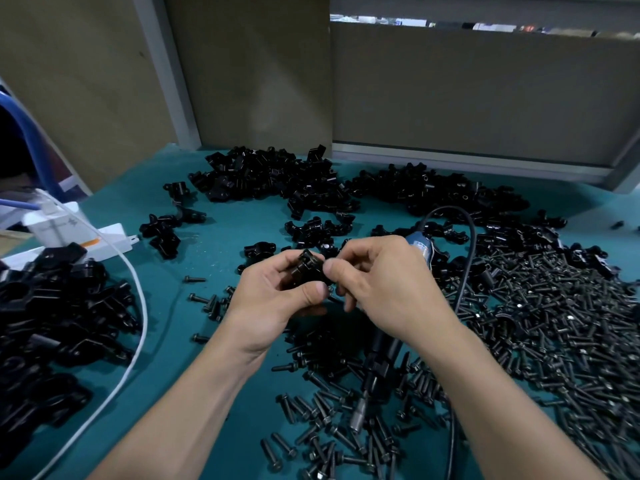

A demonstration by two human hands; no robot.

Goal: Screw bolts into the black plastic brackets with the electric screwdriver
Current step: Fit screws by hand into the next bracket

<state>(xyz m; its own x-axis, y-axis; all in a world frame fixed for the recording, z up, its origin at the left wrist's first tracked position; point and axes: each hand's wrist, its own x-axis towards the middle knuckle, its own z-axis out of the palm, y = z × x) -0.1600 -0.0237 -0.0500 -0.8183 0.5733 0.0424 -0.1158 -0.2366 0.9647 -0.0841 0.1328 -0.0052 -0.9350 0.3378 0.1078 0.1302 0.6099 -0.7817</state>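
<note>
My left hand (277, 299) grips a black plastic bracket (306, 268) above the middle of the teal table (173, 341). My right hand (384, 282) pinches the bracket's right end with thumb and forefinger; whatever sits between the fingertips is hidden. The electric screwdriver (381, 355) runs under my right hand and wrist, blue end at the far side, metal bit pointing toward me. Whether my right hand also holds it cannot be told. Loose black bolts (554, 323) lie in a wide heap to the right and in front.
Heaps of black brackets lie at the back (270, 178) and at the left edge (52, 306). A white cable (140, 306) curves across the left side from a white power strip (107, 240). The screwdriver's black cord (467, 258) loops on the right. Partition panels (485, 98) close the back.
</note>
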